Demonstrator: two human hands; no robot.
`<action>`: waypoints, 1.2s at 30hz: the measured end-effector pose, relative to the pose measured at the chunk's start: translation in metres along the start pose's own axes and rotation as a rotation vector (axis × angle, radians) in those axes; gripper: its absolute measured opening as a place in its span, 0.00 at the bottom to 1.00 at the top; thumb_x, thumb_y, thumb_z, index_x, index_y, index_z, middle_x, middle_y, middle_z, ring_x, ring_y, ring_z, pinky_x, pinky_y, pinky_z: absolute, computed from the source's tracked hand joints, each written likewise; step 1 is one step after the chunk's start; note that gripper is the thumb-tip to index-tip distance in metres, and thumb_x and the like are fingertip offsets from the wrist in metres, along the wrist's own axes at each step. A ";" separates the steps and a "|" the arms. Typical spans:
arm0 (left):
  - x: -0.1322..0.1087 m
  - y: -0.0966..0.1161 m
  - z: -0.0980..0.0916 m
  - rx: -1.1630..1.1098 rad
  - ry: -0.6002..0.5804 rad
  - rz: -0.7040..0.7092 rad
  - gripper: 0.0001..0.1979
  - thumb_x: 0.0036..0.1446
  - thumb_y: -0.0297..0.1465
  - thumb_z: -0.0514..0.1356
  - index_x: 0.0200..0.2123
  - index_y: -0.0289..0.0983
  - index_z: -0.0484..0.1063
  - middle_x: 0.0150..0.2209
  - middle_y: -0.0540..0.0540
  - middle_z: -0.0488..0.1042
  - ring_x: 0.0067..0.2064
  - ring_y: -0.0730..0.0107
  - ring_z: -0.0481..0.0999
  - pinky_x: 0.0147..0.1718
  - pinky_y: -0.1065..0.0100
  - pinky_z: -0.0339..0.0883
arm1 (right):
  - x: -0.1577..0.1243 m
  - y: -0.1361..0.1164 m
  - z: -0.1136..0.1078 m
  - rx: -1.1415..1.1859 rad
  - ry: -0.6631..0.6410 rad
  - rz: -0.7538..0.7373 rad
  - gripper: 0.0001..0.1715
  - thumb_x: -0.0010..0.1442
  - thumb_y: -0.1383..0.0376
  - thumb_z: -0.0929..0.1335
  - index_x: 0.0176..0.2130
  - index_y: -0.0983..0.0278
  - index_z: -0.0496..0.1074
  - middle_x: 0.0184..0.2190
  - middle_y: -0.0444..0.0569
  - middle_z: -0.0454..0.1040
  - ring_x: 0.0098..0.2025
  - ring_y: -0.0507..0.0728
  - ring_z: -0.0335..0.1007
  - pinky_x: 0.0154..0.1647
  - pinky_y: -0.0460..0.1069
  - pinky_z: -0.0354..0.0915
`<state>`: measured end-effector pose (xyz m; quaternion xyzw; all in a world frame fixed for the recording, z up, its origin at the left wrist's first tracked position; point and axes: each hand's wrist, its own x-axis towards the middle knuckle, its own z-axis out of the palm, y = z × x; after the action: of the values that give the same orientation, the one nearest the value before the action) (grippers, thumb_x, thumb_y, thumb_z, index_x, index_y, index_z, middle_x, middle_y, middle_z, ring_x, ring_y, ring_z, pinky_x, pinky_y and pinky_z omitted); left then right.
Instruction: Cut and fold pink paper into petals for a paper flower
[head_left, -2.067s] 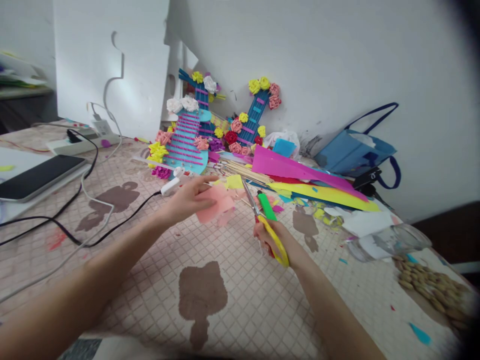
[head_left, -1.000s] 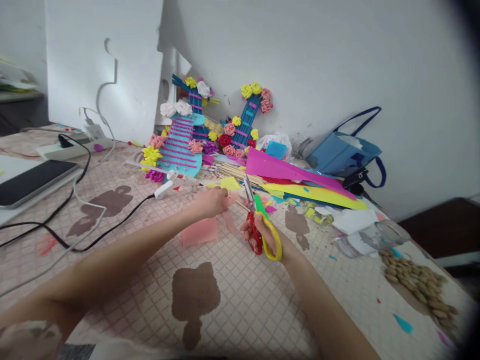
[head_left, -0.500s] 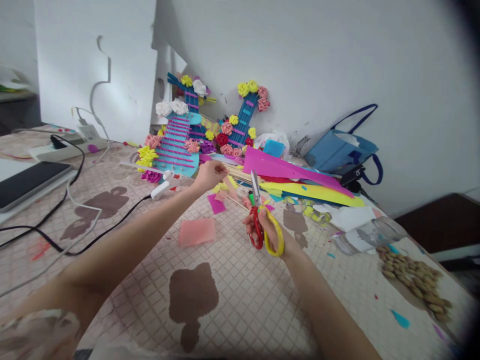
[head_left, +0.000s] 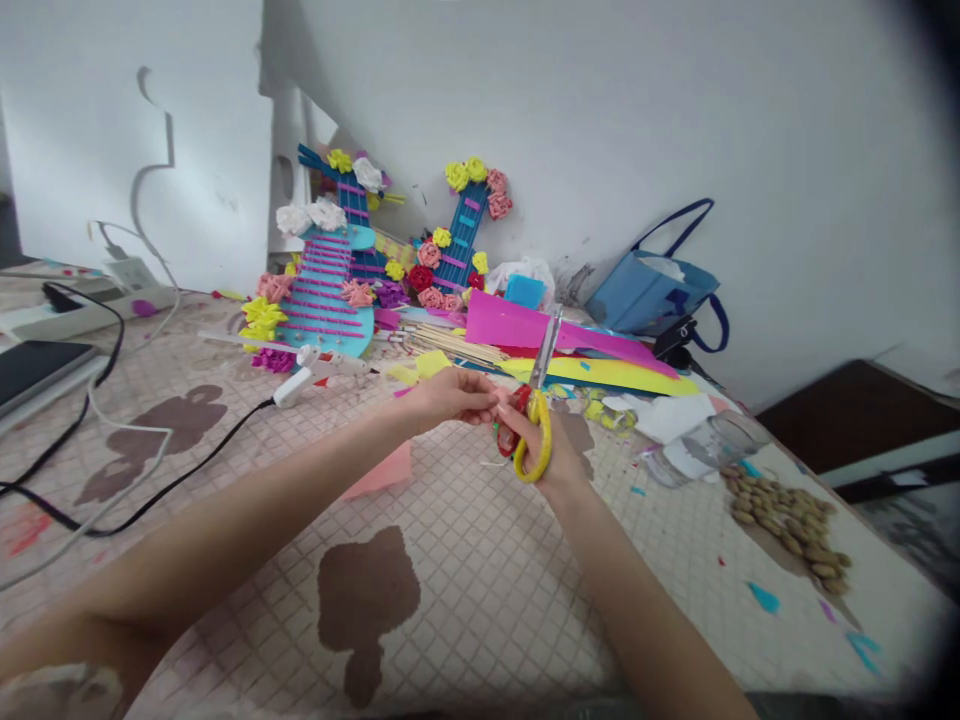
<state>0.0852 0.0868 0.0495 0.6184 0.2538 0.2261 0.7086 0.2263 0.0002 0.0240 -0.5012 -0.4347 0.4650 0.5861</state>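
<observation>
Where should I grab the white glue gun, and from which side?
Probably by the white handle of the glue gun, coming from the near left: the gun lies flat, its handle slanting that way, while the dark nozzle tip points right, away from your grip.

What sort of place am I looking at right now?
Probably a craft workspace, though I can't tell whether it's at home or in a classroom. The red-and-yellow scissors in the right hand, what looks like a glue gun, and the flower-trimmed light-blue panel suggest it.
</observation>
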 end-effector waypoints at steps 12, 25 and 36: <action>-0.009 0.004 -0.005 0.270 0.161 0.114 0.13 0.51 0.28 0.64 0.40 0.33 0.68 0.32 0.46 0.75 0.28 0.74 0.76 0.28 0.70 0.72 | 0.017 -0.013 -0.031 -0.345 0.211 -0.075 0.13 0.46 0.56 0.68 0.25 0.62 0.64 0.15 0.38 0.60 0.16 0.47 0.53 0.16 0.44 0.51; -0.074 0.001 -0.080 0.517 0.330 0.044 0.17 0.49 0.42 0.64 0.37 0.35 0.71 0.32 0.45 0.78 0.31 0.67 0.77 0.30 0.67 0.71 | 0.059 -0.024 -0.136 -0.850 0.592 0.004 0.20 0.38 0.51 0.74 0.22 0.63 0.68 0.20 0.50 0.70 0.33 0.64 0.70 0.34 0.54 0.61; -0.102 -0.012 -0.085 0.895 0.229 0.022 0.15 0.52 0.41 0.59 0.38 0.36 0.73 0.34 0.44 0.77 0.36 0.63 0.76 0.35 0.66 0.68 | 0.044 -0.001 -0.099 -0.597 0.269 -0.098 0.29 0.46 0.41 0.68 0.35 0.62 0.69 0.29 0.47 0.73 0.28 0.53 0.68 0.28 0.48 0.64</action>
<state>-0.0479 0.0850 0.0365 0.8372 0.3966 0.1684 0.3369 0.3313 0.0255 0.0149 -0.6864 -0.4942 0.2179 0.4870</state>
